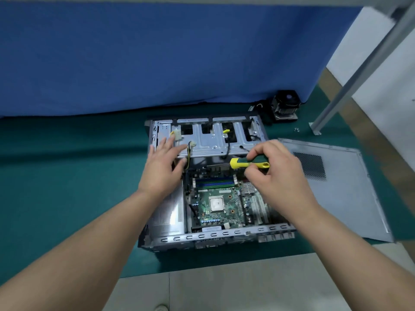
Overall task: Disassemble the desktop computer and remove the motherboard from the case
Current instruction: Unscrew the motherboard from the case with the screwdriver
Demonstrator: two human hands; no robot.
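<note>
An open desktop case (pixel 215 234) lies on its side on a green mat. Inside it sits the green motherboard (pixel 221 207) with its bare CPU (pixel 216 204) and blue memory slots. My right hand (pixel 271 173) grips a green and yellow screwdriver (pixel 248 163) over the far end of the board; its tip is hidden. My left hand (pixel 161 162) has straight fingers, reaching over the case's left side toward the metal drive cage (pixel 208 140) and loose yellow and black cables (pixel 189 151).
The removed grey side panel (pixel 336 187) lies flat to the right of the case. A CPU cooler with fan (pixel 285 105) stands behind, near a blue curtain. Small screws (pixel 296 129) lie by a metal frame leg (pixel 316 129). Bare floor shows in front of the mat.
</note>
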